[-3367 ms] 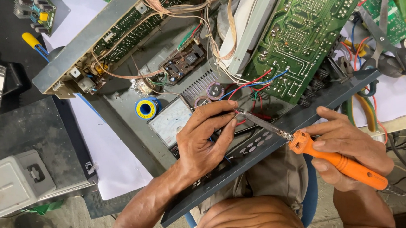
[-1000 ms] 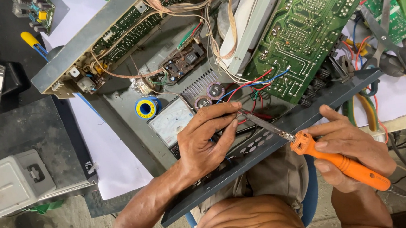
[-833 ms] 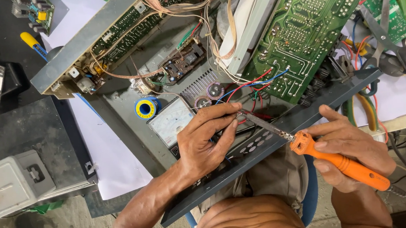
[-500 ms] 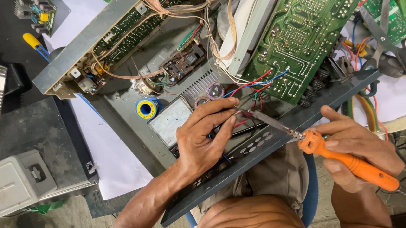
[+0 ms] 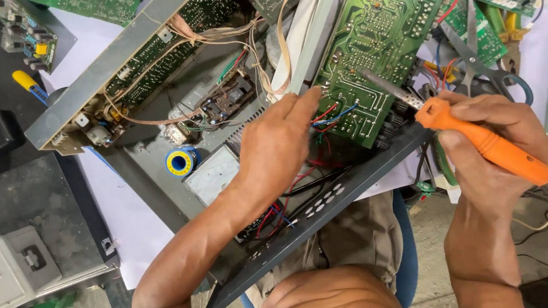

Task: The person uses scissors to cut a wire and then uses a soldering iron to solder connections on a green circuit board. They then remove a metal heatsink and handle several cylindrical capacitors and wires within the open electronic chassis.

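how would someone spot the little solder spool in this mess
Start at the opened grey metal chassis in the middle of the bench. Left of the left hand, beside a pale square meter, lies the solder spool: the only small blue and yellow ring there.

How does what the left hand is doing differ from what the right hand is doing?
The left hand holds no tool, while the right hand grips an orange-handled soldering iron. The left hand's fingertips reach the edge of the green circuit board near the red and blue wires; the right hand stays off the board's edge, with the iron's tip over the board.
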